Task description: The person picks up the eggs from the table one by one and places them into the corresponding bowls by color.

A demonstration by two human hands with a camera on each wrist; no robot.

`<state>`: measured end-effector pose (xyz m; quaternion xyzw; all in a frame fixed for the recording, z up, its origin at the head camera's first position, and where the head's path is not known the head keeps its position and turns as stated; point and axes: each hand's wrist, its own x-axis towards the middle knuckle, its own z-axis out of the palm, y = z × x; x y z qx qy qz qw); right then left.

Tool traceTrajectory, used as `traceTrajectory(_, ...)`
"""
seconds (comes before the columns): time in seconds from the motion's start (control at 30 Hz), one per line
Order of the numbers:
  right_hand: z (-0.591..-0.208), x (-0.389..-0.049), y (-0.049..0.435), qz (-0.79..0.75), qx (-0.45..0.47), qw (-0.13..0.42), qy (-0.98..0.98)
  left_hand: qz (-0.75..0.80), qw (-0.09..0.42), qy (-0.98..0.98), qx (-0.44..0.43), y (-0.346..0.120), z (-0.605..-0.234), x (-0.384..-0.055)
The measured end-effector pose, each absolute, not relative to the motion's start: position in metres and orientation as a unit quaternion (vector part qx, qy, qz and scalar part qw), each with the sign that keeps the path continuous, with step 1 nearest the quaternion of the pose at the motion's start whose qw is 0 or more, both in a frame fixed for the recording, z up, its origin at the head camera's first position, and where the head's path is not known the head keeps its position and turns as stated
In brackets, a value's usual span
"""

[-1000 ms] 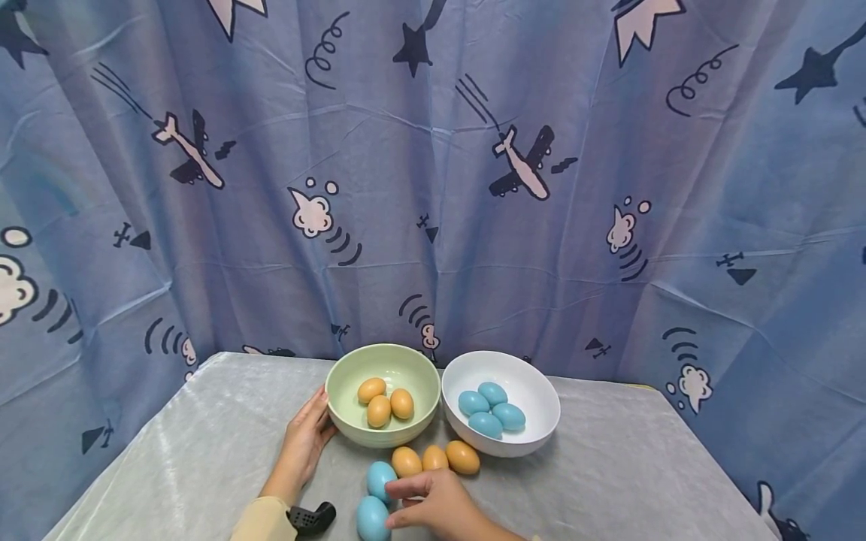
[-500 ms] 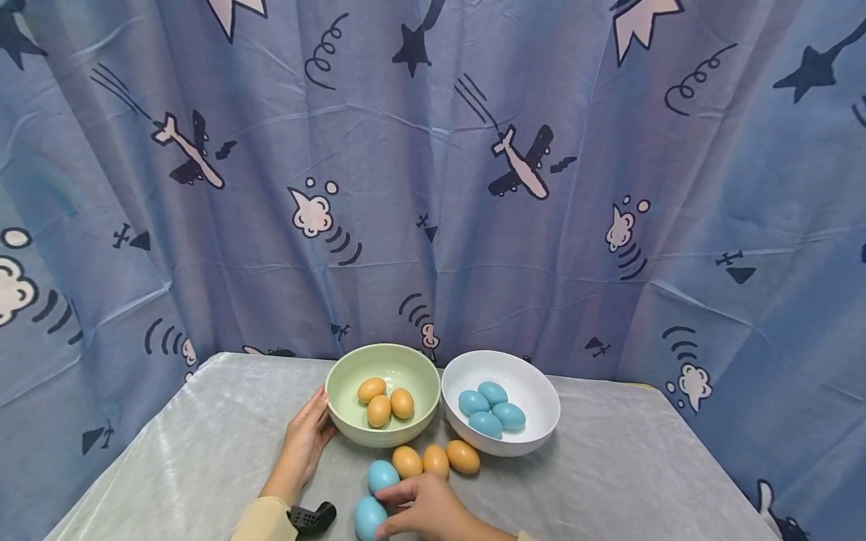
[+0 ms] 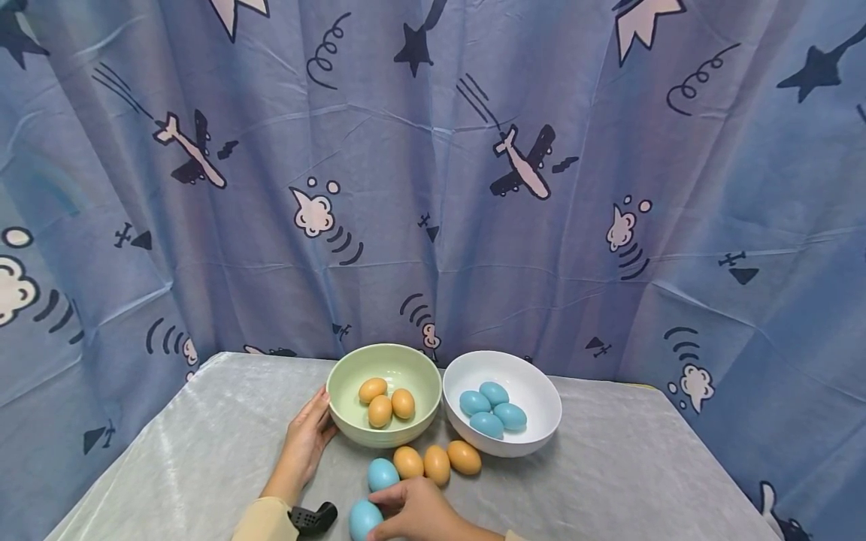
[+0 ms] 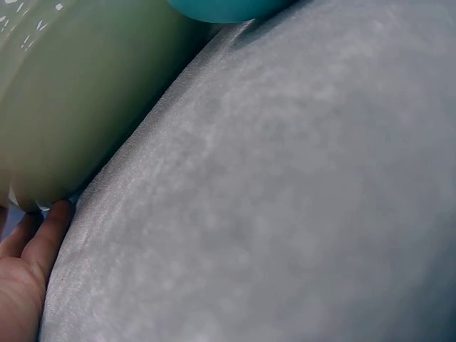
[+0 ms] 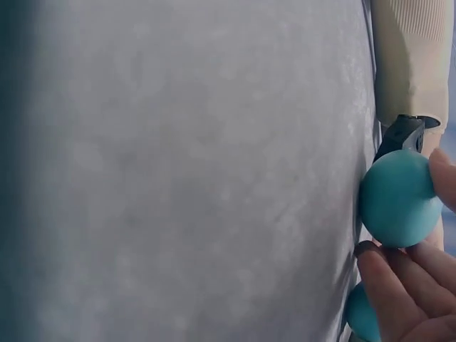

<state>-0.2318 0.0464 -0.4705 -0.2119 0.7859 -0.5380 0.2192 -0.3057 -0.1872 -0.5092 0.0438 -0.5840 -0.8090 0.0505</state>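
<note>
My right hand (image 3: 428,511) holds a blue egg (image 3: 365,520) near the table's front, thumb on one side and fingers on the other. The right wrist view shows this blue egg (image 5: 400,198) between thumb and fingers (image 5: 388,285). Just beyond it lies a second blue egg (image 3: 383,475), partly behind those fingers in the right wrist view. Against the left side of a light green bowl (image 3: 383,436) rests my left hand (image 3: 306,442), its fingers fairly straight along the outer wall. Three orange eggs (image 3: 380,411) are inside that bowl.
Touching or nearly touching the green bowl on its right is a white bowl (image 3: 501,448) with several blue eggs (image 3: 487,425). In front of both, three orange eggs (image 3: 437,464) form a row. A grey cloth (image 3: 643,466) covers the table; a patterned blue curtain (image 3: 379,150) hangs behind.
The right hand has moved a little left and closed its fingers and thumb on the nearer blue egg, which has shifted slightly left. The left hand and both bowls have stayed put.
</note>
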Motion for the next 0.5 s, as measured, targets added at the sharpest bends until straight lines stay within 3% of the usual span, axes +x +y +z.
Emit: traceTrajectory(0.5,-0.4715,-0.2315,0.0434,-0.534,-0.199,0.213,0.794,-0.806,0.054,-0.586,0.056,-0.1864,-0.508,-0.3086)
